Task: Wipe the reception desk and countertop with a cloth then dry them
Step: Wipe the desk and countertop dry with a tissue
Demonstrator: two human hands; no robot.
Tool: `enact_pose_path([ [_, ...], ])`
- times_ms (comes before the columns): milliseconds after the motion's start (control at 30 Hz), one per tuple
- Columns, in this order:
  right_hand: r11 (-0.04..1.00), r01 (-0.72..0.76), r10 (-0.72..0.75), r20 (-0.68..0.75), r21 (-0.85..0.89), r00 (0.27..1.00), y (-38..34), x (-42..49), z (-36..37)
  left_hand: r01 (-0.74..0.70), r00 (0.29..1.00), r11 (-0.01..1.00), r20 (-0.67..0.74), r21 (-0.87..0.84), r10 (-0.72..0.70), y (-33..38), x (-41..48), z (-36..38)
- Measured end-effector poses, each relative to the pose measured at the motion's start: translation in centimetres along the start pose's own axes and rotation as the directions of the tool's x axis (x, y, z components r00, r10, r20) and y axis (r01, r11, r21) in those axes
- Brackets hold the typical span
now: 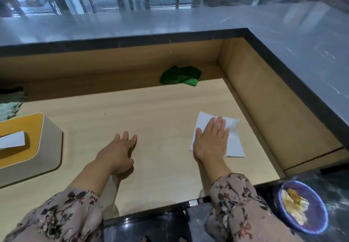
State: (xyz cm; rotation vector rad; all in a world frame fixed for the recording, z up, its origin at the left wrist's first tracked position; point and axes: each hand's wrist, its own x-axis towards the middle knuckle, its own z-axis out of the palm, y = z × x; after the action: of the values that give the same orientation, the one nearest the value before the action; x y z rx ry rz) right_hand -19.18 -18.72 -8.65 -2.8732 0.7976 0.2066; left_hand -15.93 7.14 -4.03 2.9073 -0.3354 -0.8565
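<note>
Drying the desk. Our right hand (211, 139) lies flat, fingers spread, pressing a white tissue (234, 143) onto the wooden desk (160, 113). Our left hand (119, 151), beside it, rests empty and loosely open. The green cloth (180, 75) lies well beyond the right fingertips. We judge that even palm pressure and overlapping strokes dry best.

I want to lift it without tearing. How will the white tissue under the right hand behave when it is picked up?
The white tissue looks thin and creased, so it is probably floppy and very light. The right hand presses it flat on the wooden desk; if damp from wiping, it may cling and tear easily.
</note>
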Motion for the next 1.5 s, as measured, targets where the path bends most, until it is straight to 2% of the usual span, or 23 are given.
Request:
enact_pose_path([
  [100, 0.966, 0.260, -0.259, 0.033, -0.017, 0.965, -7.6, -1.8, 1.1, 0.000, 1.000, 1.000, 0.001, -0.020, 0.000, -0.2, 0.1, 0.1],
  [167, 0.895, 0.445, -0.442, 0.078, -0.024, 0.893, -11.4, -2.7, 1.5, -0.008, 1.000, 1.000, 0.002, -0.029, 0.008, -0.4, 0.1, 0.2],
  [267, 0.777, 0.629, -0.622, 0.123, -0.027, 0.773, -12.1, -1.5, 1.6, -0.005, 1.000, 0.999, -0.001, -0.047, 0.005, -0.4, 0.0, 0.2],
  [333, 0.736, 0.676, -0.671, 0.122, -0.009, 0.732, -9.8, 0.6, 1.1, -0.006, 1.000, 0.999, -0.009, -0.047, 0.006, -0.3, -0.1, 0.1],
  [400, 0.781, 0.624, -0.622, 0.075, -0.002, 0.779, -6.3, 3.5, 0.4, -0.007, 1.000, 0.999, -0.017, -0.041, 0.006, -0.1, -0.1, 0.0],
  [500, 0.890, 0.454, -0.453, 0.026, -0.051, 0.891, 0.0, 7.4, -1.3, 0.009, 1.000, 0.999, -0.008, -0.040, -0.009, 0.1, -0.1, 0.0],
  [633, 0.949, 0.275, -0.276, 0.012, -0.153, 0.961, 7.0, 11.2, -2.1, 0.008, 1.000, 1.000, -0.005, -0.027, -0.008, 0.0, 0.0, 0.1],
  [700, 0.986, 0.150, -0.152, -0.032, -0.067, 0.988, 6.6, 11.0, -2.3, 0.005, 1.000, 1.000, 0.001, -0.016, -0.005, 0.0, 0.0, 0.0],
  [767, 0.996, 0.084, -0.085, -0.047, -0.019, 0.995, 4.1, 10.1, -2.3, 0.005, 1.000, 1.000, 0.008, -0.008, -0.005, 0.1, 0.0, 0.1],
  [800, 0.996, 0.086, -0.086, -0.043, -0.003, 0.995, 2.3, 9.5, -2.2, 0.003, 1.000, 1.000, 0.009, -0.006, -0.003, 0.1, 0.0, 0.1],
  [867, 0.982, 0.189, -0.189, -0.041, 0.006, 0.981, -1.7, 8.6, -1.5, 0.002, 1.000, 1.000, 0.015, -0.010, -0.002, 0.1, 0.0, 0.1],
  [1000, 0.908, 0.418, -0.418, 0.017, 0.005, 0.908, -11.0, 6.2, 0.3, 0.005, 0.999, 1.000, 0.037, -0.004, -0.005, 0.2, 0.0, -0.3],
  [1067, 0.828, 0.561, -0.560, 0.068, 0.006, 0.826, -14.5, 4.3, 0.9, 0.000, 0.999, 0.999, 0.042, 0.034, -0.002, 0.2, 0.1, -0.7],
  [1167, 0.677, 0.736, -0.730, 0.133, 0.011, 0.670, -15.9, 2.6, 1.2, 0.019, 0.998, 0.997, 0.057, 0.078, -0.024, 0.2, 0.0, -1.5],
  [1233, 0.639, 0.769, -0.762, 0.136, 0.001, 0.633, -14.3, 3.7, 0.5, 0.034, 0.999, 0.991, -0.027, 0.130, -0.031, 0.2, -0.1, -2.1],
  [1300, 0.690, 0.724, -0.719, 0.123, -0.001, 0.685, -11.2, 5.9, -0.3, 0.032, 0.990, 0.982, -0.144, 0.188, -0.005, 0.3, -0.2, -2.8],
  [1400, 0.837, 0.544, -0.542, 0.052, -0.054, 0.839, -4.6, 9.7, -1.4, -0.017, 0.960, 0.979, -0.272, 0.202, 0.073, 0.0, 0.8, -3.2],
  [1500, 0.940, 0.325, -0.322, 0.050, -0.104, 0.946, 1.7, 12.2, -2.9, -0.039, 0.963, 0.987, -0.257, 0.157, 0.079, -0.6, 2.5, -3.4],
])
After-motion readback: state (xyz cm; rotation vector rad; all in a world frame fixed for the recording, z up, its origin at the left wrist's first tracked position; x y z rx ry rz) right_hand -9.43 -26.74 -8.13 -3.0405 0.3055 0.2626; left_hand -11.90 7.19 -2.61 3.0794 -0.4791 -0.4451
